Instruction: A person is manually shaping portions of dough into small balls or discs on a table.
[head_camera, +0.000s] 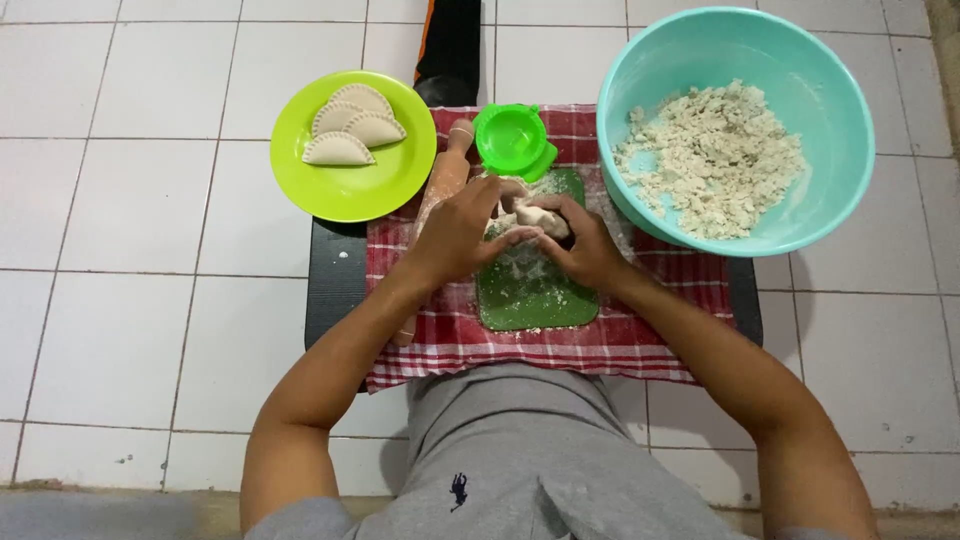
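Both my hands meet over the green board (530, 295), which lies floured on a red checked cloth (560, 345). My left hand (455, 235) and right hand (590, 250) together pinch a small lump of pale dough (538, 217); fingers (510, 238) of both are closed on it, just above the board. A wooden rolling pin (445, 178) lies just left of my left hand. A green folding press (513, 140) sits beyond the dough. Lime plate (350, 195), far left, carries three folded half-moon pastries (350, 125). Teal bowl (700, 40), right, holds crumbly pale dough mix (715, 160). White tiled floor (130, 300) all round.
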